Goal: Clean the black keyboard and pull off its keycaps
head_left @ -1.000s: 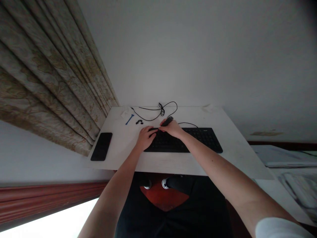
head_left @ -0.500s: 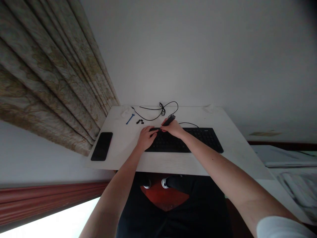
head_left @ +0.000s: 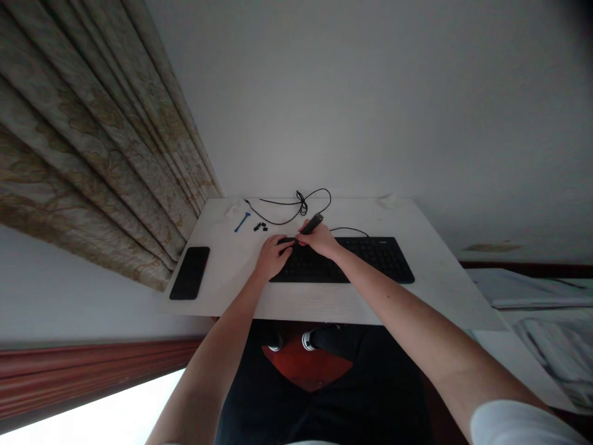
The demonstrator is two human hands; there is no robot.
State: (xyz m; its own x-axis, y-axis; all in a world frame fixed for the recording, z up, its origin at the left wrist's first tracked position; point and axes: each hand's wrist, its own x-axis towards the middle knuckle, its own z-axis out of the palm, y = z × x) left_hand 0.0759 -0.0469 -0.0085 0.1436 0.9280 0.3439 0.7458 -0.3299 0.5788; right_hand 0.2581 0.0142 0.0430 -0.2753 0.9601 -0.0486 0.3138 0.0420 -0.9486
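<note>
A black keyboard [head_left: 389,259] lies on the white table. My left hand [head_left: 273,256] rests on its left end, fingers stretched out along the top edge. My right hand [head_left: 319,240] is closed around a black pen-shaped tool [head_left: 312,224], whose thick end points up and away. The tool's lower tip is close to the keyboard's upper rows, near my left fingertips; the fingers hide whether it touches. Beyond my left hand sit several small black pieces, like keycaps [head_left: 260,227], and a slim blue tool [head_left: 242,222].
The keyboard's black cable [head_left: 302,204] lies bundled at the back of the table, by the wall. A black phone [head_left: 189,272] lies at the left edge of the table [head_left: 319,301]. Patterned curtains [head_left: 102,123] hang on the left.
My right hand and the pen-shaped tool have shifted very slightly left. My left hand stays on the keyboard, and the view has moved a little.
</note>
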